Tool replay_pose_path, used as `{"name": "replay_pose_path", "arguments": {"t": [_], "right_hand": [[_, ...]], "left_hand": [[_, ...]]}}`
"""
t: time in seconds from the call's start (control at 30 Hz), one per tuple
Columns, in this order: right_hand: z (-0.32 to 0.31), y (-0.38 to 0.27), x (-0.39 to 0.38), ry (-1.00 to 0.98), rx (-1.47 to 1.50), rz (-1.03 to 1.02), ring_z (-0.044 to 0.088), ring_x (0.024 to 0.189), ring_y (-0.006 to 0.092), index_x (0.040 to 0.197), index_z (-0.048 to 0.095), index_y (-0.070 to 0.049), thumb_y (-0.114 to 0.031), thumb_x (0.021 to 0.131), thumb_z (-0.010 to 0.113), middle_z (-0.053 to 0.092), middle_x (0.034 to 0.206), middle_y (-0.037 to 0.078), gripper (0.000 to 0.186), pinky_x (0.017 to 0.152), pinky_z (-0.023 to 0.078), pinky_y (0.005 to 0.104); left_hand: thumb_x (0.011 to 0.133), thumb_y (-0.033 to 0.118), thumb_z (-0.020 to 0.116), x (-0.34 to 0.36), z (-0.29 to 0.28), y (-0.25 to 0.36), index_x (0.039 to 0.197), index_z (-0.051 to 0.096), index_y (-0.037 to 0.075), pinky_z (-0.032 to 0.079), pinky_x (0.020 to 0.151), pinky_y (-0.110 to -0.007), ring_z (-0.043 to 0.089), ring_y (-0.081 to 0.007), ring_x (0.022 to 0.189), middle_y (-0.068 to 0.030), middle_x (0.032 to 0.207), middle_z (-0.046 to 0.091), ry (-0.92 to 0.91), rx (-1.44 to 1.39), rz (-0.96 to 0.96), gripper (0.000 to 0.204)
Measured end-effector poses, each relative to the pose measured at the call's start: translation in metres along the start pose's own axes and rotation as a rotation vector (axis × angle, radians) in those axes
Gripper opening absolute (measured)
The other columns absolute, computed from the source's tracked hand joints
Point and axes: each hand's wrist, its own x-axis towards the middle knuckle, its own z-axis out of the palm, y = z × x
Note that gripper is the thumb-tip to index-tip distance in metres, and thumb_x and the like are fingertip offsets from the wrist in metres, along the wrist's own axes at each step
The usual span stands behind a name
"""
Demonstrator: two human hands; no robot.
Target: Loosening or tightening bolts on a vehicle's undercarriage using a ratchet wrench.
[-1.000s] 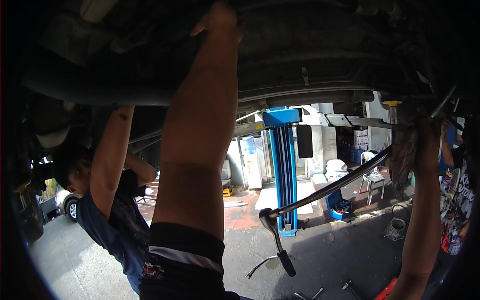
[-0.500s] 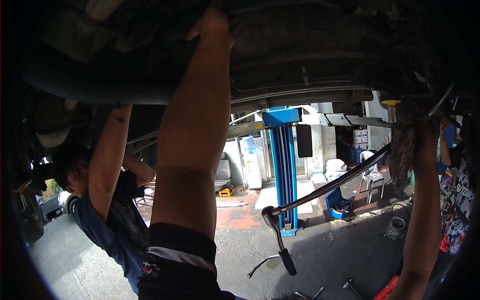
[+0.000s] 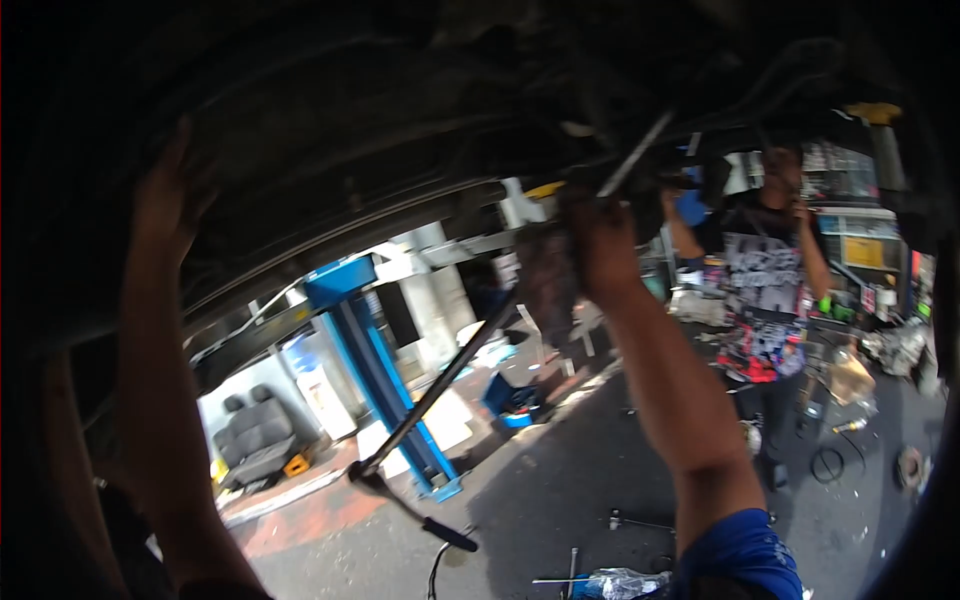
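Note:
At the upper left, my left hand (image 3: pixel 170 208) is raised to the dark underside of a vehicle (image 3: pixel 330 150), its fingers stretched and apart. Blur and shadow hide whether the fingertips touch it. My right hand (image 3: pixel 610 250) is raised under the vehicle, fingers curled round something too dark to make out. A pale thin rod (image 3: pixel 638 152) slants up just above that hand. Beside it hangs a mottled dark piece (image 3: pixel 547 285), perhaps a rag. From there a long dark metal bar (image 3: pixel 440 385) slopes down left to a jointed end with a short black-sleeved arm (image 3: pixel 450 533).
A blue lift post (image 3: pixel 385 390) stands behind the bar. Another person (image 3: pixel 765 260) stands at the right with raised arms; another forearm (image 3: pixel 75 470) shows far left. A grey car seat (image 3: pixel 255 440), blue toolbox (image 3: pixel 512 400) and a plastic bag (image 3: pixel 625 583) sit on the floor.
The view has swung right and tilted, so both my hands and the bar appear further left. The person at the right shows more fully. Both arms remain raised.

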Motion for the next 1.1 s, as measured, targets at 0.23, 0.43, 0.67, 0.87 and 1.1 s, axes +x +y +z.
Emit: {"name": "replay_pose_path", "arguments": {"t": [0.23, 0.43, 0.67, 0.87, 1.1], "right_hand": [[0.010, -0.066, 0.015, 0.122, 0.574, 0.303, 0.056, 0.094, 0.0172, 0.113, 0.047, 0.000, -0.002, 0.082, 0.059, 0.058, 0.106, 0.013, 0.033, 0.077, 0.046, 0.0280], [0.004, -0.066, 0.010, 0.011, 0.439, 0.276, 0.054, 0.097, 0.0132, 0.109, 0.049, -0.001, 0.003, 0.084, 0.055, 0.058, 0.105, 0.008, 0.026, 0.082, 0.043, 0.0258], [0.014, -0.103, -0.020, 0.087, 0.378, 0.449, 0.054, 0.084, 0.0117, 0.107, 0.052, -0.005, -0.008, 0.084, 0.063, 0.058, 0.092, 0.002, 0.026, 0.076, 0.044, 0.0276], [0.015, -0.111, -0.048, 0.081, 0.178, 0.518, 0.053, 0.082, 0.0094, 0.111, 0.050, -0.004, -0.012, 0.086, 0.063, 0.057, 0.090, 0.002, 0.029, 0.073, 0.043, 0.0254], [0.017, -0.123, -0.072, -0.125, 0.254, 0.511, 0.051, 0.081, 0.0081, 0.117, 0.046, -0.001, -0.019, 0.089, 0.063, 0.056, 0.090, 0.001, 0.037, 0.073, 0.042, 0.0250]], "left_hand": [[0.077, 0.046, 0.067, -0.262, -0.083, -0.162, 0.140, 0.030, -0.001, 0.040, 0.096, -0.040, 0.051, -0.0238, 0.115, -0.0130, 0.128, 0.049, -0.630, 0.245, -0.175, 0.087], [0.084, 0.057, 0.057, -0.368, -0.032, -0.200, 0.146, 0.018, 0.022, 0.044, 0.085, -0.045, 0.056, -0.0234, 0.106, -0.0062, 0.119, 0.054, 0.015, -0.384, -0.596, 0.082], [0.082, 0.050, 0.063, -0.399, -0.065, -0.254, 0.142, 0.023, 0.020, 0.042, 0.091, -0.058, 0.059, -0.0278, 0.098, -0.0099, 0.123, 0.051, -0.108, -0.790, -0.316, 0.078], [0.095, 0.016, 0.043, -0.388, -0.023, -0.179, 0.069, 0.048, 0.011, 0.037, 0.043, -0.016, 0.039, -0.0070, 0.049, 0.0033, 0.060, 0.038, 0.586, -0.811, -0.718, 0.027], [0.089, 0.008, 0.046, -0.430, -0.067, -0.191, 0.061, 0.041, 0.013, 0.038, 0.044, -0.018, 0.043, -0.0069, 0.053, 0.0037, 0.059, 0.043, 0.286, 0.341, -0.653, 0.029]]}}
